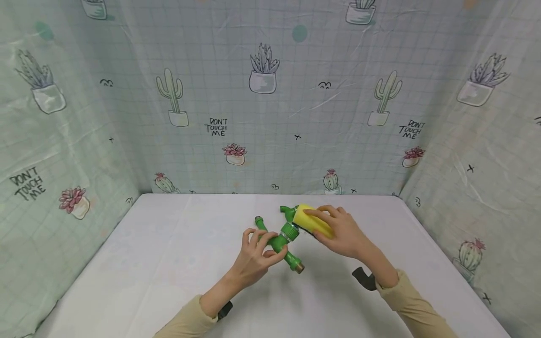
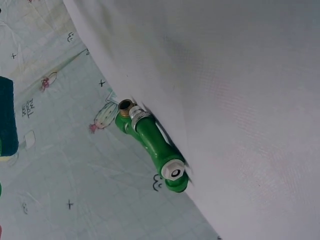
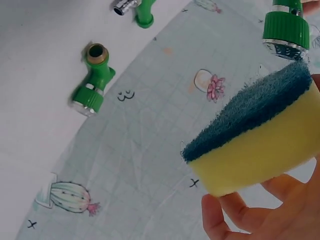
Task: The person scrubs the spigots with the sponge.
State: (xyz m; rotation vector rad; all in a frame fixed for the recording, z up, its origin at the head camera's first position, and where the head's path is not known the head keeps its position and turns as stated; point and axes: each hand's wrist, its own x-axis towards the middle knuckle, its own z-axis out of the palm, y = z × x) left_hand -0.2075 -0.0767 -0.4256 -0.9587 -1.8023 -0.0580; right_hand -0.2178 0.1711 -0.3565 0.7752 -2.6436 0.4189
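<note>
My left hand (image 1: 253, 258) grips a green pipe fitting (image 1: 279, 242) with a ribbed collar and a brass end, held above the table. My right hand (image 1: 344, 232) holds a yellow sponge (image 1: 319, 224) beside it, fingers and thumb around its sides. In the right wrist view, the sponge's dark green scouring face (image 3: 250, 107) points at the fitting's metal-rimmed collar (image 3: 286, 32); its upper corner appears to meet that rim. The sponge's dark edge (image 2: 7, 117) also shows at the left of the left wrist view, where the left hand is almost wholly out of frame.
Another green fitting (image 1: 288, 212) lies on the white table (image 1: 190, 244) behind the hands. The right wrist view shows a green fitting (image 3: 97, 75) with a brass opening and part of another (image 3: 144, 12). Cactus-print cloth (image 1: 262, 122) surrounds the table's back and sides.
</note>
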